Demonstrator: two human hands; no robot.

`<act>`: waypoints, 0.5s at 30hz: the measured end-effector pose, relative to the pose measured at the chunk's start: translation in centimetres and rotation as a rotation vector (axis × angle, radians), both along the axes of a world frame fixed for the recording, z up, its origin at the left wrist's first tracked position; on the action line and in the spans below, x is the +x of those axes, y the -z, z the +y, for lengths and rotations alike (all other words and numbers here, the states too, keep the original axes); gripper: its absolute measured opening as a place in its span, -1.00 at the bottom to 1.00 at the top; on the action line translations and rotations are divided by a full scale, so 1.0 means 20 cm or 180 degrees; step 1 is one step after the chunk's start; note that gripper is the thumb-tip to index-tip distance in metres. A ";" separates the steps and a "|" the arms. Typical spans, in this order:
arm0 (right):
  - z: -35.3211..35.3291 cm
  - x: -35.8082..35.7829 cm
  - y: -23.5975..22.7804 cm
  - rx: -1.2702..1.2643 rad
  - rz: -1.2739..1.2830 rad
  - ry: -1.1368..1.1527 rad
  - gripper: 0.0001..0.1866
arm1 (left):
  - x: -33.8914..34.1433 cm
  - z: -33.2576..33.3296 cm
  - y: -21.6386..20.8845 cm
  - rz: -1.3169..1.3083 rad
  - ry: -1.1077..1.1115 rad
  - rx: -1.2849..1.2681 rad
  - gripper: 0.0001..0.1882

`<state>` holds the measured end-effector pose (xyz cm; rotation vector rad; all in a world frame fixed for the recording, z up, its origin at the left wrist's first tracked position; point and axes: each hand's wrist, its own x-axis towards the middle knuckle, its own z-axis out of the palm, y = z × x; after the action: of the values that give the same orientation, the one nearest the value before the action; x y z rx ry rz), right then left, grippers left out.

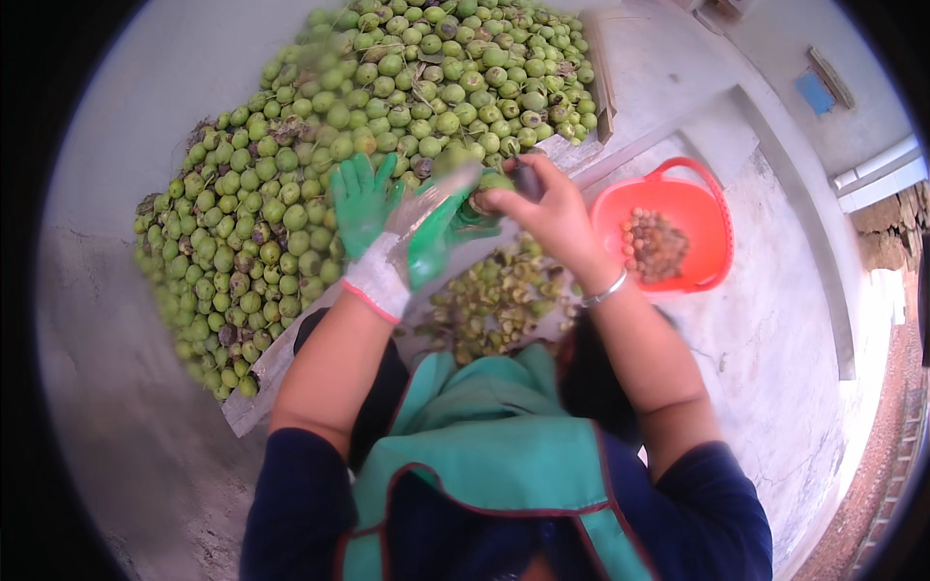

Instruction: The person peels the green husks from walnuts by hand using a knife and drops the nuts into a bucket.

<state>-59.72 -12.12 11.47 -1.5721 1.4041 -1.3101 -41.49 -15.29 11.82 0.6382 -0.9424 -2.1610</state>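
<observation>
My left hand (418, 237) wears a green-and-white glove with a pink-edged cuff, and is partly smeared by motion. Green glove fingers (360, 198) spread at its left; whether they belong to this glove or a second one is unclear. My right hand (547, 208) is bare, with a silver bracelet (605, 289) at the wrist. Its fingers close round a dark handle-like thing (526, 181), mostly hidden. A green-husked walnut (496, 181) shows between the hands, by the right thumb. Below them lie cut green husk pieces (494, 300).
A large heap of green-husked walnuts (281, 203) fills the far side and left, edged by wooden boards (257, 387). Right of my hands stands a red handled basket (712, 242) with brown nuts (654, 244) inside. A low raised ledge (794, 213) crosses the concrete floor beyond it.
</observation>
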 end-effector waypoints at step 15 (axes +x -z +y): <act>0.08 -0.07 0.13 0.1708 -0.2322 -0.0574 -0.61 | -0.13 0.04 0.36 -0.0915 -0.0540 -0.1864 -0.56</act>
<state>-61.11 -10.56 8.85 -0.7272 0.9944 -1.1044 -44.00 -14.59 4.60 0.7063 -1.5317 -1.5531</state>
